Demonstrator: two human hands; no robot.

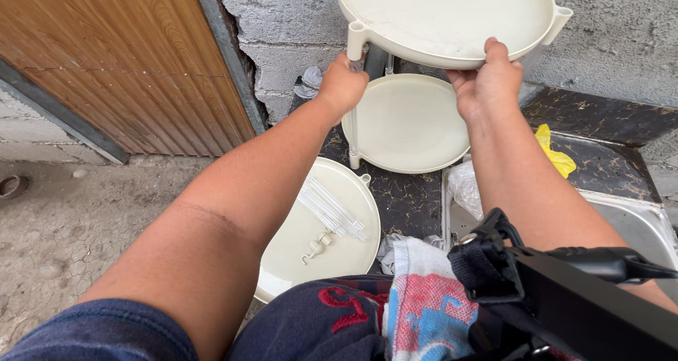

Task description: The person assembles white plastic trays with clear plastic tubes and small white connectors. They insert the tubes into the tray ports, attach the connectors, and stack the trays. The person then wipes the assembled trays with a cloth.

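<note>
Cream plastic top tray [445, 15], gripped by left hand [344, 86] and right hand [487, 79] fingers closed on its rim, could tip off its thin post [353, 131].

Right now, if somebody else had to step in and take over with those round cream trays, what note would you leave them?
Left hand: closed around the post socket at the left edge of the top tray.
Right hand: gripping the top tray's front rim, thumb over the edge.
Things: the top tray sits above the middle tray, joined by a thin white post on the left. A third tray lies loose on the dark counter, holding a bundle of white rods and a small hook.
Done: two tiers stacked.
Left: the loose tray and rods are not yet attached.
</note>
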